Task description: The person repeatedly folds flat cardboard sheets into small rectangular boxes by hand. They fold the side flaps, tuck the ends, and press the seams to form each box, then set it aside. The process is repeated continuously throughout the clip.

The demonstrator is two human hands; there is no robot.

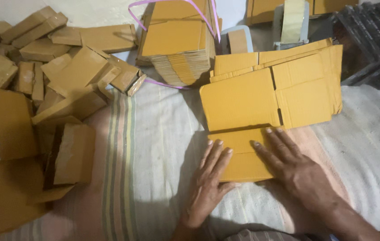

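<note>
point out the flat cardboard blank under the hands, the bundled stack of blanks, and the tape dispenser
flat cardboard blank [243, 100], head view, on its large left panel
bundled stack of blanks [176, 38], head view, on the top sheet
tape dispenser [292, 20], head view, on the tape roll

Two bare hands show at the bottom centre, the left hand [207, 185] and the right hand [294, 167]. One flat, unfolded yellow-brown cardboard box blank [261, 111] lies at centre right. One tied stack of flat cardboard blanks [178, 44] stands at upper centre. Two tape dispensers [291, 24] sit along the top. The folded cardboard boxes [74, 76] heaped at the left number well over a dozen, too jumbled to count exactly.
</note>
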